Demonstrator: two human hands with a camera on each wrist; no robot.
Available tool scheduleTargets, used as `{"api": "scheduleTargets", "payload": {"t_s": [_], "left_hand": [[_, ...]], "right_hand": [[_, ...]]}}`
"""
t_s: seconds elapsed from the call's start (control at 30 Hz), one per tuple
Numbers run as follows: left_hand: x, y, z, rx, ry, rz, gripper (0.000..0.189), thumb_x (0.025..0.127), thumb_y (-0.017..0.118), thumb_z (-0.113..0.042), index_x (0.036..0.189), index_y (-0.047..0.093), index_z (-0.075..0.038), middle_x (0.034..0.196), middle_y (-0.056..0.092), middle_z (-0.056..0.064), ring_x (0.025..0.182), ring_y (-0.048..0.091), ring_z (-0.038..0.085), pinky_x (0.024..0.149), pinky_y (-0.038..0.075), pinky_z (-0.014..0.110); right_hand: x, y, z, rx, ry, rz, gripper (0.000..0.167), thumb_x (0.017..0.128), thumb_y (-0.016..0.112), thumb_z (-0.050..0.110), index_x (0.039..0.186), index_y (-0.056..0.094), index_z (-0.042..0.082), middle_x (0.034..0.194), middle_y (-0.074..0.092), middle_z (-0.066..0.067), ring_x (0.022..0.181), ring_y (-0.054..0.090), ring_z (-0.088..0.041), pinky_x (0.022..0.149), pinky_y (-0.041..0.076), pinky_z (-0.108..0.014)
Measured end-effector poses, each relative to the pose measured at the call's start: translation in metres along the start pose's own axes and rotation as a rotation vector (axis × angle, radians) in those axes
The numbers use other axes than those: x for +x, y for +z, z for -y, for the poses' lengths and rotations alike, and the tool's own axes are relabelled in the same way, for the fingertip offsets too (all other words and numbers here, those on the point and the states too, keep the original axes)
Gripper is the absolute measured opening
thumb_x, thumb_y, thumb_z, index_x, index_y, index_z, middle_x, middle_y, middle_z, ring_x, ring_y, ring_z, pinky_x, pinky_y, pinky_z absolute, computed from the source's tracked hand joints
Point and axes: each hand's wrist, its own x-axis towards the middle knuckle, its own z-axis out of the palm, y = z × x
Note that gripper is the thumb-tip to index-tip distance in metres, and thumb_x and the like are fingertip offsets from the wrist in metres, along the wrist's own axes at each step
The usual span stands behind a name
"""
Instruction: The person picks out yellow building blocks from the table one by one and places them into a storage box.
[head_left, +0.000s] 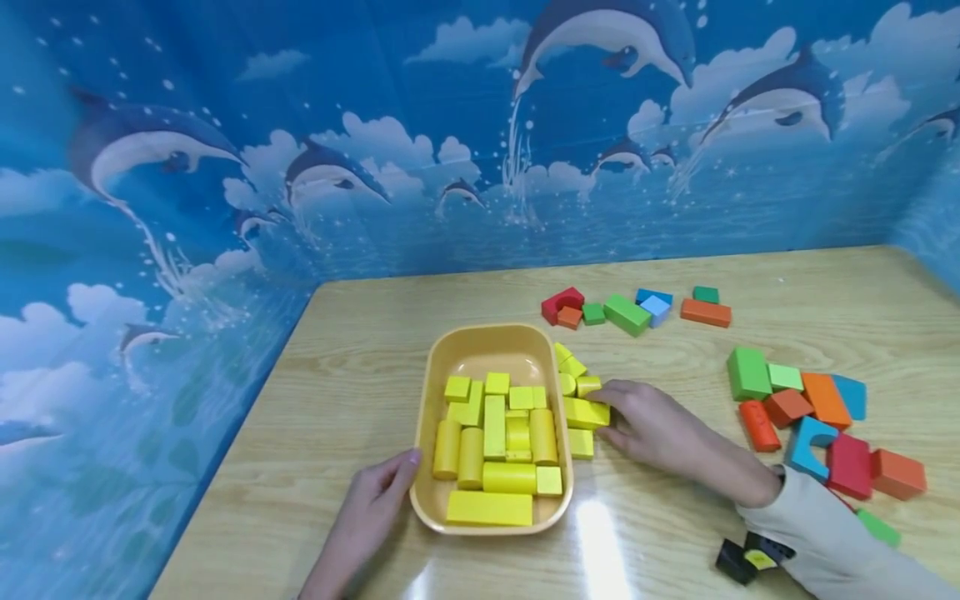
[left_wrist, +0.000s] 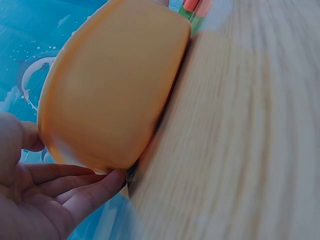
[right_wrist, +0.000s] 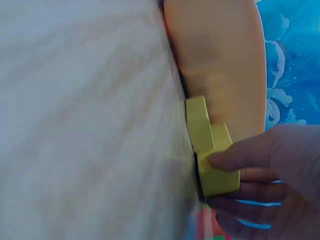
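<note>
A tan plastic tray (head_left: 517, 340) holds several yellow wooden blocks of mixed shapes. At its left side is my left hand (head_left: 367, 504), thumb at the rim and fairly straight fingers against the outer wall (left_wrist: 107, 100). On the tray's right, my right hand (head_left: 652, 421) pinches a yellow block (head_left: 585, 412) between thumb and fingers, close beside the wall. In the right wrist view the thumb lies on that block (right_wrist: 220, 177), with another yellow block (right_wrist: 199, 122) adjoining it. More yellow pieces, including a small cylinder (head_left: 588, 384) and a block (head_left: 581, 444), lie around these fingers.
Coloured blocks, among them a red arch (head_left: 562, 302) and a light green block (head_left: 627, 315), lie behind on the wooden table (head_left: 352, 367). A larger group with a blue arch (head_left: 808, 446) spreads at the right. A black object (head_left: 737, 561) sits by the right sleeve.
</note>
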Motion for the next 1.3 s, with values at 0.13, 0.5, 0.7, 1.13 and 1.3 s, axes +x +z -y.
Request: {"api": "scheduleTargets", "payload": {"t_s": [0.13, 0.5, 0.7, 1.13, 1.3], "left_hand": [[-0.002, 0.0, 0.0, 0.003, 0.008, -0.001, 0.042, 0.102, 0.048, -0.031, 0.125, 0.06, 0.003, 0.129, 0.059, 0.02, 0.124, 0.053, 0.036, 0.104, 0.043, 0.051], [0.001, -0.001, -0.001, -0.002, -0.009, -0.004, 0.043, 0.102, 0.048, -0.032, 0.125, 0.06, 0.003, 0.129, 0.059, 0.02, 0.124, 0.052, 0.035, 0.104, 0.042, 0.05], [-0.001, -0.001, 0.0, 0.01, 0.002, -0.014, 0.042, 0.102, 0.049, -0.03, 0.125, 0.06, 0.003, 0.128, 0.059, 0.02, 0.124, 0.053, 0.035, 0.104, 0.042, 0.05], [0.001, -0.001, -0.001, 0.001, 0.007, 0.003, 0.043, 0.102, 0.048, -0.032, 0.126, 0.06, 0.002, 0.13, 0.058, 0.02, 0.124, 0.052, 0.035, 0.104, 0.042, 0.05], [0.001, -0.001, 0.0, 0.002, -0.001, 0.006, 0.043, 0.102, 0.048, -0.032, 0.126, 0.06, 0.001, 0.13, 0.057, 0.02, 0.125, 0.051, 0.036, 0.104, 0.041, 0.051]], "right_hand": [[0.003, -0.013, 0.001, -0.002, -0.027, 0.001, 0.039, 0.074, 0.078, -0.003, 0.112, 0.068, -0.001, 0.103, 0.068, -0.011, 0.094, 0.065, -0.026, 0.078, 0.059, -0.039], [0.057, -0.06, 0.021, 0.072, -0.036, -0.115, 0.038, 0.079, 0.075, -0.007, 0.115, 0.066, -0.002, 0.109, 0.068, -0.015, 0.085, 0.067, -0.024, 0.066, 0.06, -0.032], [0.11, -0.032, 0.039, 0.11, -0.099, -0.04, 0.029, 0.081, 0.073, -0.005, 0.109, 0.068, -0.003, 0.1, 0.068, -0.013, 0.09, 0.065, -0.024, 0.074, 0.059, -0.034], [0.148, 0.019, 0.046, -0.005, -0.079, 0.186, 0.021, 0.087, 0.056, -0.012, 0.099, 0.066, 0.001, 0.087, 0.064, -0.009, 0.078, 0.059, -0.018, 0.066, 0.051, -0.026], [0.146, 0.026, 0.049, 0.007, -0.126, 0.201, 0.031, 0.082, 0.053, -0.018, 0.101, 0.066, 0.004, 0.09, 0.063, -0.008, 0.084, 0.06, -0.019, 0.074, 0.055, -0.031]]}}
